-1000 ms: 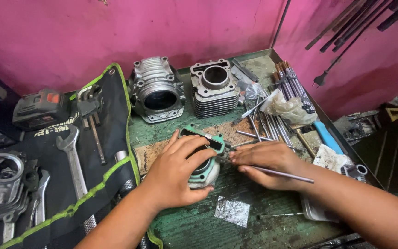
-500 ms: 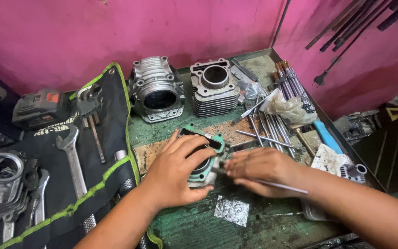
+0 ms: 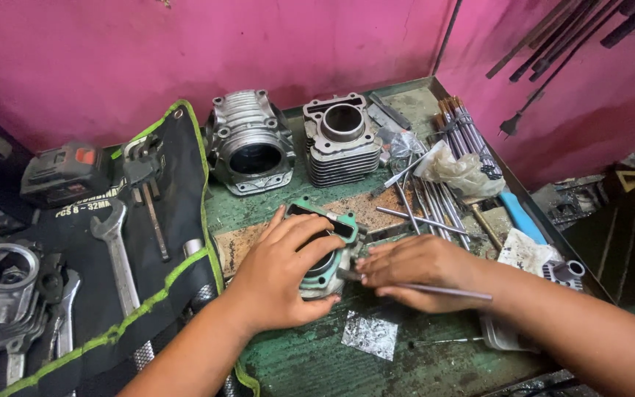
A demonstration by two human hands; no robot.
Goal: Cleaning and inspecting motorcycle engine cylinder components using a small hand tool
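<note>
Green-gasketed cylinder (image 3: 325,254) lies under the gripping left hand (image 3: 284,276); right hand (image 3: 417,272) pinches a rod (image 3: 442,292) beside it

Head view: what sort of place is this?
Most likely a small engine repair workshop: finned engine cylinders stand on a worn green workbench, wrenches lie in a tool roll, and long metal rods rest by the pink wall.
</note>
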